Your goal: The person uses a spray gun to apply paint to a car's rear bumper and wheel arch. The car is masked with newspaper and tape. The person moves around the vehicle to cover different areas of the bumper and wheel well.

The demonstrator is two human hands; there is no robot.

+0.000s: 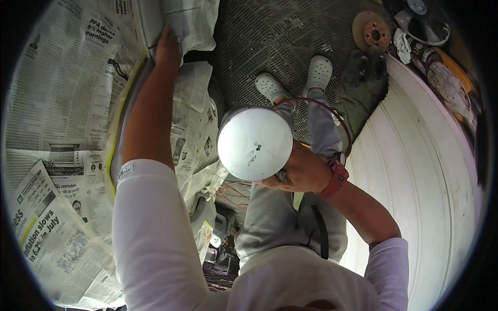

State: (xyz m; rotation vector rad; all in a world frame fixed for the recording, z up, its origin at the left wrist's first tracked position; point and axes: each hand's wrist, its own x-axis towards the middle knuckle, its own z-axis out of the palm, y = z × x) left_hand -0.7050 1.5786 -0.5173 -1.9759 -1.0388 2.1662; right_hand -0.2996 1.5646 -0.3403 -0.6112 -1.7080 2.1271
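Observation:
My right hand is closed round the spray gun below its round white cup lid. The lid has small dark holes and specks near its middle, and it hides most of the gun body. A dark red hose loops from the gun's far side round to near my wrist. At the upper left, my left arm reaches forward. My left hand rests with its fingers stretched out against a smooth grey panel edge, beside newspaper masking.
Newspaper sheets edged with yellow tape cover the surface on my left. A ribbed white panel curves along my right. A brake disc and a dark green cloth lie ahead right on the patterned floor mat.

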